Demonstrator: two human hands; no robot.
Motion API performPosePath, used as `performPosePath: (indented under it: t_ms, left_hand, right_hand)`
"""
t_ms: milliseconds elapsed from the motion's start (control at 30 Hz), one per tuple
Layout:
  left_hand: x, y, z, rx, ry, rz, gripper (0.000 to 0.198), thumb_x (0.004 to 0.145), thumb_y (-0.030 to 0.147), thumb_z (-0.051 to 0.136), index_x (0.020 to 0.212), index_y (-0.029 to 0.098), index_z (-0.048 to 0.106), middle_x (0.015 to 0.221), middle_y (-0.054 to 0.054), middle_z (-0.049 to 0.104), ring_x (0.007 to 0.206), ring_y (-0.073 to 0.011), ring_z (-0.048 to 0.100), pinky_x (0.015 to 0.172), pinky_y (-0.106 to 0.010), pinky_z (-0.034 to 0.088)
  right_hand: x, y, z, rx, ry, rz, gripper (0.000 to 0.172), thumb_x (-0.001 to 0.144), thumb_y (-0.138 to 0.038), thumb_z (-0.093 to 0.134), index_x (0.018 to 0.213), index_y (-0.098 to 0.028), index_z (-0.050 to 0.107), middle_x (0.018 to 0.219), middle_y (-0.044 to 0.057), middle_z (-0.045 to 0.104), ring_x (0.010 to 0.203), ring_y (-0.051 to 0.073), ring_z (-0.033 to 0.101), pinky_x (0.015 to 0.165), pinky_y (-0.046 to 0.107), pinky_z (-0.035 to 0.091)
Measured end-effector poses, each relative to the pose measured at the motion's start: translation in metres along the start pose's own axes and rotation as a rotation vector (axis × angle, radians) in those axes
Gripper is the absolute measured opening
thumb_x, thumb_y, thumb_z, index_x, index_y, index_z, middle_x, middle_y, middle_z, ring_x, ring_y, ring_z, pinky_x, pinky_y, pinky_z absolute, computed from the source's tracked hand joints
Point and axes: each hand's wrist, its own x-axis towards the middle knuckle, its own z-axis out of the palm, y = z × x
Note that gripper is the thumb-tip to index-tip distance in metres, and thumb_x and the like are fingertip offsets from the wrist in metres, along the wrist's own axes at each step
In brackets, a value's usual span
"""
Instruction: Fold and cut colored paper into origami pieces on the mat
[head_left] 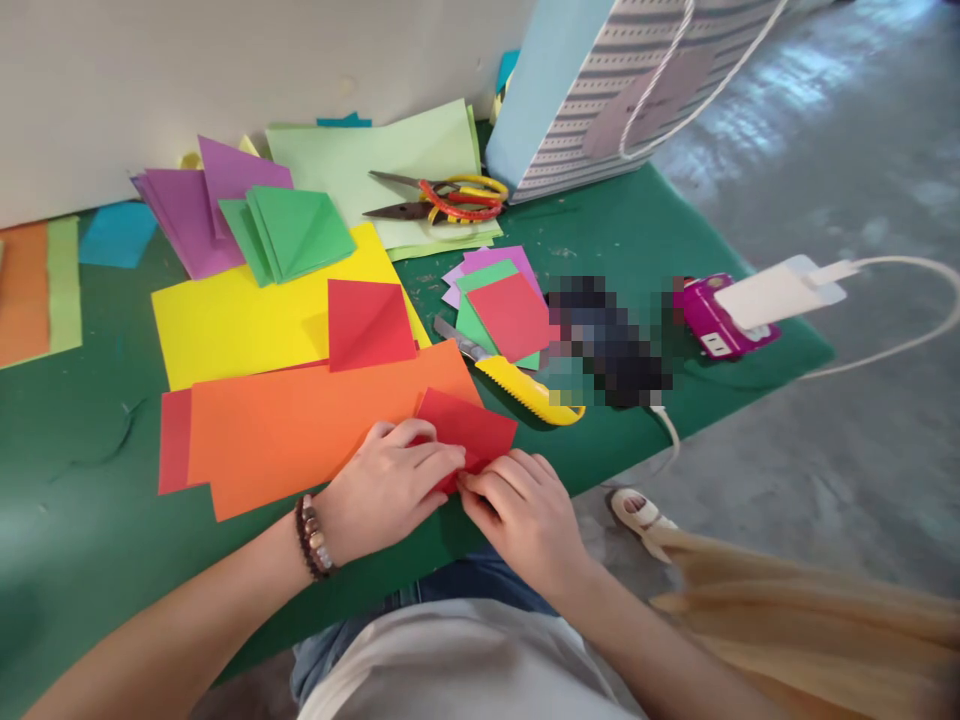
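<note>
On my feed, the left hand (386, 490) and right hand (521, 525) are both curled, nearly closed, pinching a red paper square (469, 430) between them, at the right end of an orange sheet (300, 430). Surface is a green mat (90, 530), with a white wall (225, 70) behind and grey concrete floor (810, 460) to the right. On the mat I log 1 yellow sheet (225, 320), 1 pair of scissors (439, 197) on pale green paper (367, 160), and 1 yellow utility knife (517, 385). A striped paper bag (630, 80) stands at the back edge. 1 white charger (780, 290) sits by the right edge. 1 dark object (607, 340) is pixelated, can't tell what.
</note>
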Motion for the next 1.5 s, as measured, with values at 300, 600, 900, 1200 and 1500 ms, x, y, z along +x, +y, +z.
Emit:
performPosePath:
  t_ms: [300, 600, 900, 1200, 1500]
  left_hand:
    - [-0.005, 0.0, -0.003, -0.068, -0.025, 0.0, 0.055, 0.072, 0.008, 0.05, 0.126, 0.019, 0.049, 0.12, -0.006, 0.063, 0.119, -0.025, 0.046, 0.093, -0.04, 0.039]
    - [-0.004, 0.0, -0.001, -0.023, -0.006, -0.002, 0.037, 0.086, 0.016, 0.052, 0.123, 0.02, 0.051, 0.117, -0.004, 0.065, 0.117, -0.0231, 0.047, 0.089, -0.039, 0.04]
    - [-0.005, -0.002, 0.0, 0.082, 0.008, 0.088, 0.031, 0.091, 0.027, 0.057, 0.121, 0.021, 0.055, 0.127, -0.005, 0.061, 0.114, -0.0233, 0.049, 0.085, -0.038, 0.041]
    - [-0.011, -0.011, 0.003, 0.369, 0.104, 0.335, 0.027, 0.099, 0.021, 0.044, 0.121, 0.024, 0.06, 0.13, 0.003, 0.061, 0.126, -0.0225, 0.047, 0.11, -0.047, 0.026]
    - [-0.023, 0.006, 0.012, 0.412, 0.127, 0.207, 0.029, 0.097, 0.017, 0.042, 0.119, 0.017, 0.06, 0.13, -0.005, 0.06, 0.122, -0.0206, 0.052, 0.101, -0.034, 0.041]
  right_hand:
    - [-0.001, 0.002, 0.002, 0.118, 0.046, 0.047, 0.016, 0.086, -0.013, 0.059, 0.072, -0.02, 0.061, 0.066, 0.0, 0.058, 0.067, 0.015, 0.051, 0.064, 0.03, 0.034]
    - [-0.002, 0.007, -0.001, 0.125, 0.06, 0.048, 0.016, 0.084, -0.012, 0.06, 0.07, -0.02, 0.059, 0.066, 0.001, 0.058, 0.067, 0.015, 0.051, 0.064, 0.03, 0.037]
    - [-0.002, 0.054, -0.023, 0.044, 0.109, 0.045, 0.012, 0.083, -0.01, 0.06, 0.087, -0.02, 0.063, 0.073, 0.002, 0.058, 0.072, 0.016, 0.055, 0.068, 0.031, 0.047]
    - [0.01, 0.08, -0.037, -0.11, -0.121, -0.38, 0.029, 0.088, -0.013, 0.056, 0.106, -0.031, 0.069, 0.118, 0.005, 0.062, 0.098, 0.02, 0.056, 0.086, 0.036, 0.048]
    - [0.003, 0.062, -0.033, 0.179, -0.133, -0.425, 0.019, 0.092, -0.014, 0.054, 0.102, -0.022, 0.068, 0.104, 0.0, 0.072, 0.109, 0.019, 0.054, 0.084, 0.034, 0.044]
